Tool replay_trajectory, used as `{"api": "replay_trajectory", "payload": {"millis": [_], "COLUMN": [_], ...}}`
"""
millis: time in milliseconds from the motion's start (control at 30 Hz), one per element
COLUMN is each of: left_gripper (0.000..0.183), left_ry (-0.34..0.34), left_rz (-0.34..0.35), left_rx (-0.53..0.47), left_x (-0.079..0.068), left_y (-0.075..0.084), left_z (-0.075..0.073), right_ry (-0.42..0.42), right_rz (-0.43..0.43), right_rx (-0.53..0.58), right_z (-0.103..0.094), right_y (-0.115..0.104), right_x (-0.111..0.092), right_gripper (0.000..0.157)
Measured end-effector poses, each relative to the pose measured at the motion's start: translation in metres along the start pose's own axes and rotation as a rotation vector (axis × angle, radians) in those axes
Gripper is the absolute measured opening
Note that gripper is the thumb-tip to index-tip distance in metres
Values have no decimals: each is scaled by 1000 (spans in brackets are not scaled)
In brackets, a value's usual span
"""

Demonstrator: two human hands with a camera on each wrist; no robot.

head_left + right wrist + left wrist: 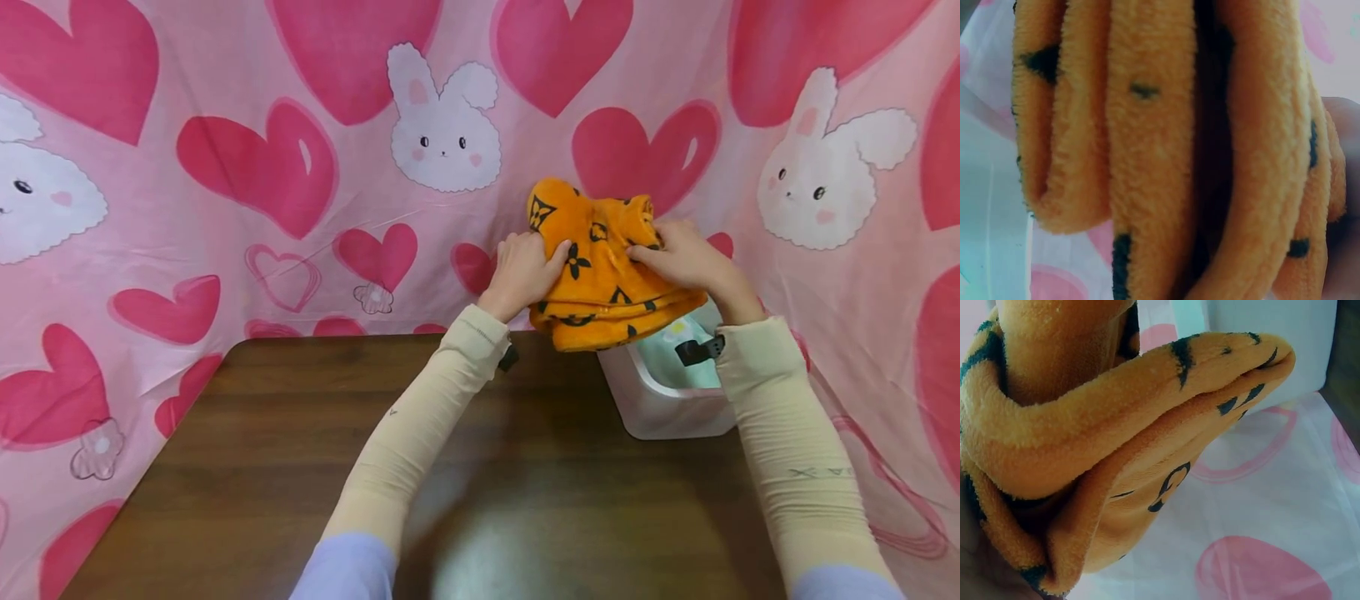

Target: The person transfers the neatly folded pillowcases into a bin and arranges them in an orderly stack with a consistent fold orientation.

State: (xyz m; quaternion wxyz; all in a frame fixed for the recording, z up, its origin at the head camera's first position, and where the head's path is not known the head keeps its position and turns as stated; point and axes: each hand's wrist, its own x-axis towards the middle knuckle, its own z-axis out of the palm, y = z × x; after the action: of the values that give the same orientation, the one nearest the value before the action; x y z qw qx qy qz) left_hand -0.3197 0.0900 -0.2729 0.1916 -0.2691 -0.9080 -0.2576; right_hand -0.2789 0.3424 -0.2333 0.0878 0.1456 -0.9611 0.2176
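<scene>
Above the table's back edge, an orange plush cloth (600,275) with black printed motifs is held up between both hands, folded in layers. My left hand (522,271) grips its left side, thumb in front. On the right side, my right hand (686,254) pinches the fabric near its upper edge. The left wrist view shows the thick folds of the orange cloth (1116,431) drooping open at one end. Close layers of the same cloth (1154,144) fill most of the right wrist view. Whether it is a garment or a blanket I cannot tell.
A white bin (667,417) stands at the table's back right, just below the cloth, with pale green material (678,358) inside. Behind the brown wooden table (315,450) hangs a pink curtain (247,50) with hearts and rabbits.
</scene>
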Motion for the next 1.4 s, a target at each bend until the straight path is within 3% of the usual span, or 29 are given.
{"api": "replay_trajectory", "payload": {"millis": [367,567,933,1267,1400], "left_gripper": [54,54,55,56,50], "left_ry": [12,-10,-47,-55,-7], "left_rz": [-2,-15,-42,-72,-36], "left_rx": [-30,-29,-86,-54,-84], "left_x": [16,22,27,34,40], "left_y": [21,30,45,65,75], "left_z": [-8,-4,18,43,50], "right_ry": [-2,0,-21,-35,-28], "right_rz": [45,51,54,78,84], "right_rx": [0,-38,-101,-59,-54], "right_z": [-35,-44,-49,-54,-56], "right_y": [-3,0,30,50,52], "right_x": [-3,-6,-6,-10,-11], "right_gripper": [34,36,34,33,32]}}
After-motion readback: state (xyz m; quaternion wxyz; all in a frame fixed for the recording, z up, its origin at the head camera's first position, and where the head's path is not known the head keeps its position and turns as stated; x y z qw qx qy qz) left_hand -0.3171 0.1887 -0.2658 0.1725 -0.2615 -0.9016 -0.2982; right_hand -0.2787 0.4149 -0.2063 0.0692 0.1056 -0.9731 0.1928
